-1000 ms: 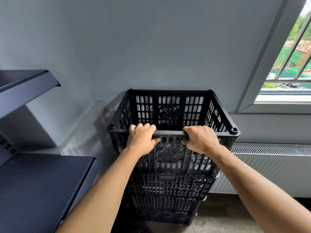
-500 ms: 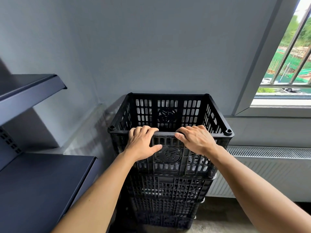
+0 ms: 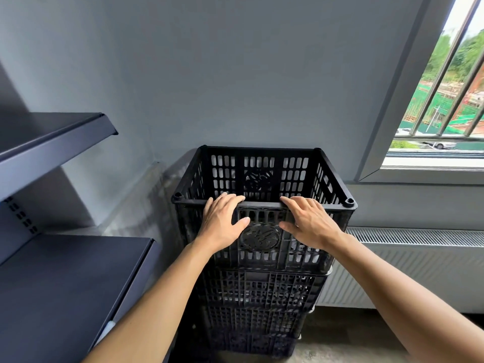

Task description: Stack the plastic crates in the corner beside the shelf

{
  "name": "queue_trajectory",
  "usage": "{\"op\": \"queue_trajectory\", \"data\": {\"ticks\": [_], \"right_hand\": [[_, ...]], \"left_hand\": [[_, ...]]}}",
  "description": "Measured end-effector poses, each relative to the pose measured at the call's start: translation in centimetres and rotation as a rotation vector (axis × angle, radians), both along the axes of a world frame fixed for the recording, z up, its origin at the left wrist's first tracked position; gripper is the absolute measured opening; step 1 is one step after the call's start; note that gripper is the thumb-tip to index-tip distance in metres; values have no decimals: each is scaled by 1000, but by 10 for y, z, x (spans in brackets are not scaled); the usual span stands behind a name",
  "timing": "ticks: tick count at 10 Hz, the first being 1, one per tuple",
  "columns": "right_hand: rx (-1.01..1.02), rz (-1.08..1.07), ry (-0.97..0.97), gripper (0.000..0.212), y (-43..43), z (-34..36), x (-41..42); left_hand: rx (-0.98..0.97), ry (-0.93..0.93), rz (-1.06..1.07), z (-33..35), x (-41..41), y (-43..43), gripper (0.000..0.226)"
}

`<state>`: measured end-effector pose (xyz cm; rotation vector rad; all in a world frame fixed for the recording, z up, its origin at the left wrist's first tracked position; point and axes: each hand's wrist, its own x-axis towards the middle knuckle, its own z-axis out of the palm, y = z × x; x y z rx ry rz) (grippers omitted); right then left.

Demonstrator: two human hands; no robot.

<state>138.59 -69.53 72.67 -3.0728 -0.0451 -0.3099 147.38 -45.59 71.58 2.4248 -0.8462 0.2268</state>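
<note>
A black slotted plastic crate (image 3: 262, 176) sits on top of a stack of black crates (image 3: 259, 305) on the floor, in the corner between the dark shelf (image 3: 60, 284) and the wall. My left hand (image 3: 222, 224) lies flat against the top crate's near wall, fingertips on its front rim, thumb spread. My right hand (image 3: 309, 221) rests the same way to the right, fingers loosened and splayed over the rim. Neither hand is clenched around the rim. The top crate looks empty inside.
A second shelf board (image 3: 52, 137) juts out higher on the left. A white radiator (image 3: 408, 268) runs along the wall right of the stack, under a barred window (image 3: 445, 100). Bare concrete floor (image 3: 348, 339) shows to the right of the stack.
Both hands, clenched over the top crate's front rim a second ago, have loosened and opened; the fingers now lie flat on the rim. The camera view has risen slightly.
</note>
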Motion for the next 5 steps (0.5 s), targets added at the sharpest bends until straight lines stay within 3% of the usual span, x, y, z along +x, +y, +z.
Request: {"op": "queue_trajectory", "data": {"ticks": [3,5], "right_hand": [[66,12,-18,74,3,9,-22],[221,5,-42,57,-12,29,-68]], "left_hand": [[-171,-16,-10,9,-40,1,48],[-306,176,0,22,-78,0,40]]}}
